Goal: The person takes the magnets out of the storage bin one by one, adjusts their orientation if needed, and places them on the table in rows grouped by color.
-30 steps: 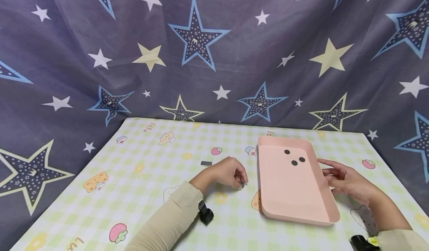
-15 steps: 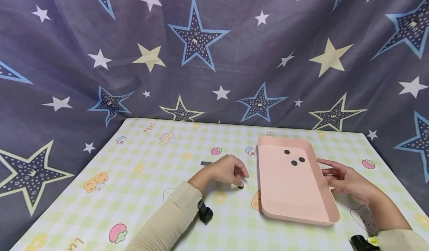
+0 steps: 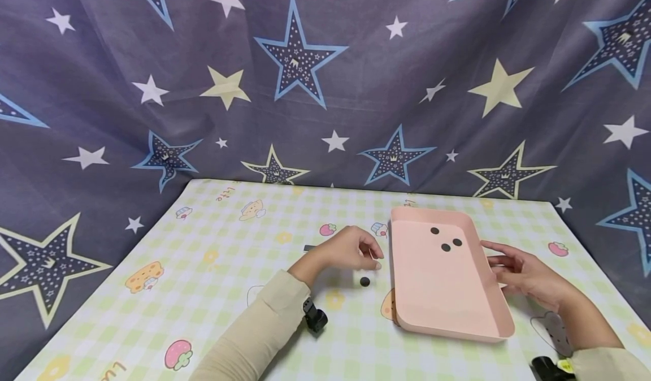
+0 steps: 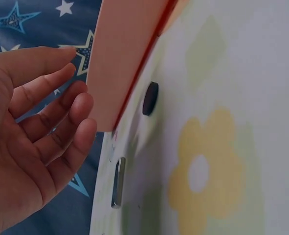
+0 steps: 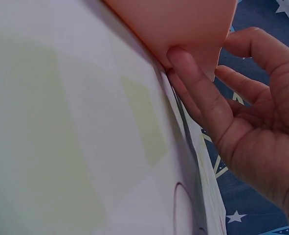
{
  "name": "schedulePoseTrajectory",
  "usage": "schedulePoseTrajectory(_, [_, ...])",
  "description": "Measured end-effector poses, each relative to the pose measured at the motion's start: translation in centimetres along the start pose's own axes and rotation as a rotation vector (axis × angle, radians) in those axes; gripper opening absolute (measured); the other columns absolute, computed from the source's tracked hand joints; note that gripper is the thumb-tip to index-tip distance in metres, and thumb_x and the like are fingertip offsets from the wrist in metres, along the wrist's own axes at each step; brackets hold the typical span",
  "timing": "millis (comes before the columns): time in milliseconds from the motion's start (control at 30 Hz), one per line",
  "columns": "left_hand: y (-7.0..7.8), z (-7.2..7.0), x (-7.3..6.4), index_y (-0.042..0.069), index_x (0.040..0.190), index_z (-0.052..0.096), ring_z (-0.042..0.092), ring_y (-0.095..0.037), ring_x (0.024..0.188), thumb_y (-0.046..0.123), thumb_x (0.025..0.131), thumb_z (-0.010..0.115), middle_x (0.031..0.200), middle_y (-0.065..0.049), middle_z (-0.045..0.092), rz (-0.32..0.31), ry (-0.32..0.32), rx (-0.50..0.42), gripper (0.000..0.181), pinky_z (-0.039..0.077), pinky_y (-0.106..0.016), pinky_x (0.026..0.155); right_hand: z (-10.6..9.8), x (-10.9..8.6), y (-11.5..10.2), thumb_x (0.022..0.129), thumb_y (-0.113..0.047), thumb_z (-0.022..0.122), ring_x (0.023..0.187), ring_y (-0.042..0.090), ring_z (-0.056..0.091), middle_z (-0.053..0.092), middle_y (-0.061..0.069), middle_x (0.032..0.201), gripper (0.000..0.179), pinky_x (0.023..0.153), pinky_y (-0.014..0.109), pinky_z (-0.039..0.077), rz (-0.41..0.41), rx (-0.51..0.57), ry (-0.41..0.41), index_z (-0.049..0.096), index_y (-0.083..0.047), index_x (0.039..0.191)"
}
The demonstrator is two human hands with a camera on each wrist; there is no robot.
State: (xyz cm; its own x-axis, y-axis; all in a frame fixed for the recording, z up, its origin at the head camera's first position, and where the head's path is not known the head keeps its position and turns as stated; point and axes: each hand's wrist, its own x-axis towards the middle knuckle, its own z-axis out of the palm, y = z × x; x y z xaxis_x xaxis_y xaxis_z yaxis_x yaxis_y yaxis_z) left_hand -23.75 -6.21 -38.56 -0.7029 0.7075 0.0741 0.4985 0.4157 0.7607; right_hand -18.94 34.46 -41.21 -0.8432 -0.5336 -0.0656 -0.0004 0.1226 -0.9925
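"What do we have in the left grip (image 3: 351, 249)?"

"Nothing. We see its fingers loosely bent, with only a narrow gap at the tips. The black disc (image 3: 364, 281) lies apart from them on the tabletop (image 3: 127, 319), on their near side, where we judge it is easy to reach."

"Why do we have the right grip (image 3: 531, 279) against the tray (image 3: 447, 302)?"

"We find its fingers spread along the outer wall, touching but not wrapped round it. Probably that steadies the tray, which sits between our two grips."

"And inside it?"

"We count three dark discs (image 3: 446, 247), grouped far up the tray, to the right of the left grip. We also notice a dark bar (image 3: 308, 248) at that grip's wrist side, partly hidden."
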Motion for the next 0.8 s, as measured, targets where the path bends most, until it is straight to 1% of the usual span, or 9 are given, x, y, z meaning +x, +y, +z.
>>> schedulePoseTrajectory(233, [1.1, 0.1, 0.9, 0.01, 0.09, 0.075, 0.065, -0.006, 0.076, 0.011, 0.084, 0.076, 0.08, 0.009, 0.07, 0.015, 0.019, -0.024, 0.006, 0.051, -0.021, 0.068, 0.0, 0.0, 0.1, 0.101, -0.001, 0.049, 0.108, 0.015, 0.063, 0.061, -0.002, 0.124, 0.059, 0.082, 0.044, 0.056, 0.009, 0.001, 0.005, 0.032, -0.02, 0.154])
schedulePoseTrajectory(300, [1.5, 0.1, 1.2, 0.009, 0.091, 0.075, 0.066, -0.006, 0.077, 0.012, 0.085, 0.075, 0.083, 0.008, 0.07, 0.027, 0.019, -0.026, 0.007, 0.052, -0.021, 0.07, 0.0, 0.0, 0.1, 0.101, -0.001, 0.05, 0.108, 0.015, 0.063, 0.06, -0.002, 0.124, 0.059, 0.082, 0.044, 0.056, 0.013, -0.001, 0.007, 0.031, -0.02, 0.154])
schedulePoseTrajectory(433, [2.2, 0.1, 1.7, 0.005, 0.097, 0.074, 0.065, -0.005, 0.08, 0.012, 0.086, 0.074, 0.089, 0.006, 0.07, 0.051, 0.021, -0.028, 0.013, 0.052, -0.021, 0.075, 0.0, 0.0, 0.0, 0.101, -0.001, 0.05, 0.108, 0.015, 0.063, 0.061, -0.002, 0.123, 0.059, 0.082, 0.044, 0.056, 0.015, 0.0, 0.011, 0.031, -0.02, 0.154])
schedulePoseTrajectory(633, [3.1, 0.4, 2.6, 0.004, 0.1, 0.072, 0.063, -0.006, 0.078, 0.009, 0.086, 0.073, 0.084, 0.002, 0.069, 0.086, 0.033, -0.038, 0.015, 0.052, -0.021, 0.076, 0.0, 0.0, -0.2, 0.101, 0.0, 0.049, 0.107, 0.015, 0.062, 0.06, 0.0, 0.123, 0.057, 0.081, 0.043, 0.056, 0.003, -0.001, 0.012, 0.038, -0.027, 0.15])
schedulePoseTrajectory(733, [3.4, 0.6, 3.0, 0.005, 0.102, 0.071, 0.063, -0.007, 0.076, 0.007, 0.086, 0.073, 0.081, 0.001, 0.067, 0.086, 0.038, -0.056, 0.016, 0.052, -0.021, 0.075, 0.0, 0.0, -0.2, 0.1, -0.001, 0.051, 0.106, 0.015, 0.063, 0.06, 0.0, 0.122, 0.057, 0.081, 0.043, 0.057, 0.017, -0.017, 0.026, 0.038, -0.026, 0.15])
schedulePoseTrajectory(800, [3.6, 0.8, 3.3, 0.005, 0.104, 0.071, 0.063, -0.008, 0.076, 0.007, 0.086, 0.073, 0.081, 0.001, 0.066, 0.084, 0.041, -0.071, 0.018, 0.052, -0.021, 0.074, 0.0, 0.0, -0.2, 0.1, -0.002, 0.052, 0.106, 0.016, 0.063, 0.06, 0.001, 0.122, 0.058, 0.081, 0.044, 0.056, 0.026, -0.028, 0.029, 0.035, -0.022, 0.152])
